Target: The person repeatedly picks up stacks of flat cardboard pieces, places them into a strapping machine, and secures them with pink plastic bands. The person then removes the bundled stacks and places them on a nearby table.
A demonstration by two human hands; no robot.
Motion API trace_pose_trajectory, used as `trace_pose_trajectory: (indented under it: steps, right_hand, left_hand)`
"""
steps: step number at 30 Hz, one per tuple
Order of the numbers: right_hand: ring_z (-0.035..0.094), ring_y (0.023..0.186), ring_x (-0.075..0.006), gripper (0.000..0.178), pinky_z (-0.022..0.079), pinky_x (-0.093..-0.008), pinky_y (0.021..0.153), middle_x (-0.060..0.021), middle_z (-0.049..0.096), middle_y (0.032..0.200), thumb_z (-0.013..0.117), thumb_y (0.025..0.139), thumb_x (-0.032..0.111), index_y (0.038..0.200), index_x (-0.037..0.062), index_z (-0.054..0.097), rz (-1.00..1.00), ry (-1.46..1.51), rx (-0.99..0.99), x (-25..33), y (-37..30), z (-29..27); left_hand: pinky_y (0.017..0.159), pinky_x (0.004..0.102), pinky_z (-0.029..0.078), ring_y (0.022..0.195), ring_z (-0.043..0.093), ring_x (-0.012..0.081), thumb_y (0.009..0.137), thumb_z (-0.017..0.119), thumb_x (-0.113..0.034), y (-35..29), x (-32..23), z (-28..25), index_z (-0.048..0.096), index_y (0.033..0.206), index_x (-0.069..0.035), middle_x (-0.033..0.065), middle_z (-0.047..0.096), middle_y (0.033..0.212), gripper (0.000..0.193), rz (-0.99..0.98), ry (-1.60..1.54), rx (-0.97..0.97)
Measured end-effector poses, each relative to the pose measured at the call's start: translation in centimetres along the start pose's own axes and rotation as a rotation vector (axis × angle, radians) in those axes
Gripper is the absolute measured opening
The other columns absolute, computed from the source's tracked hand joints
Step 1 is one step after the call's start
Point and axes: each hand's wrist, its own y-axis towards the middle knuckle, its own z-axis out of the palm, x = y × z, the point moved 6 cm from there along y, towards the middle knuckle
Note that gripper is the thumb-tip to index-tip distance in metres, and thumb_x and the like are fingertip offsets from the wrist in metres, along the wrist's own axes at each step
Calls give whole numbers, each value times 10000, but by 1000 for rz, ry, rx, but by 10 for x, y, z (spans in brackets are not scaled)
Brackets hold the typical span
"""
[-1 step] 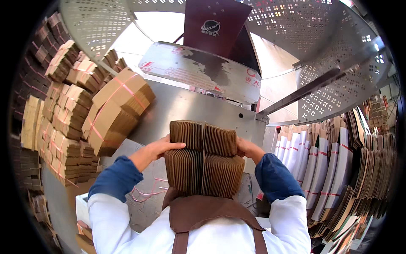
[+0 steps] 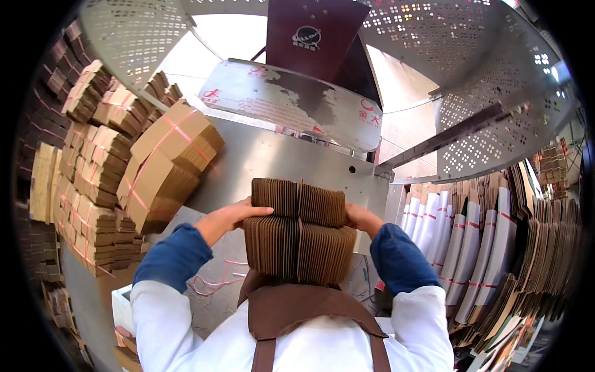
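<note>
A thick stack of brown folded cardboard pieces (image 2: 322,251) is held between both hands in front of my apron, its edges facing up in two tiers with a seam down the middle. My left hand (image 2: 238,214) is closed on the stack's left side, thumb laid over the near edge of the upper tier. On the opposite side, my right hand (image 2: 362,219) grips the right end; its fingertips are partly hidden behind the cardboard. Beyond the stack lies the bare metal surface of a machine table (image 2: 273,155).
Cardboard bundles tied with pink strapping (image 2: 176,139) are piled at the left. Upright rows of banded white and brown sheets (image 2: 455,248) stand at the right. A perforated metal guard (image 2: 489,80) curves around the machine's back. Loose pink strap (image 2: 211,285) lies near my left elbow.
The stack and both hands have barely moved; my left forearm has shifted slightly right. The bundles at the left appear a little further left in the view.
</note>
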Motion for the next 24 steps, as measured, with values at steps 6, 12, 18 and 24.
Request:
trace_pose_trajectory:
  steps: [6,12,18,24]
  right_hand:
    - [658,717,-283,730,559,-395,586,-186,655,923,236,978,571,1173,-52,562,12,-180,-90,-19,38,-16]
    - [668,883,-330,482,586,-429,662,-235,630,1075,296,1001,359,1319,18,418,226,52,-15,-27,38,-18]
    - [653,763,-287,738,547,-374,712,-222,662,928,296,988,563,1103,-104,590,-75,93,-286,-6,26,-44]
    - [578,1087,-320,529,410,-357,990,-205,620,1137,314,1037,385,1367,-12,429,-460,-10,-408,72,-25,-93]
  left_hand:
    - [650,345,537,892,656,180,812,657,-588,115,70,-63,522,1285,-145,47,650,1124,661,-434,214,72]
    - [694,398,538,957,636,242,805,662,-592,106,23,-45,457,1364,-141,82,587,1234,747,-535,231,27]
    - [969,383,442,1161,527,212,751,805,-299,111,-25,-20,333,1429,-47,110,540,1288,864,-168,24,24]
    - [1133,359,251,1386,290,254,627,863,-149,110,-55,-14,52,1512,-13,156,292,1507,1208,273,333,-127]
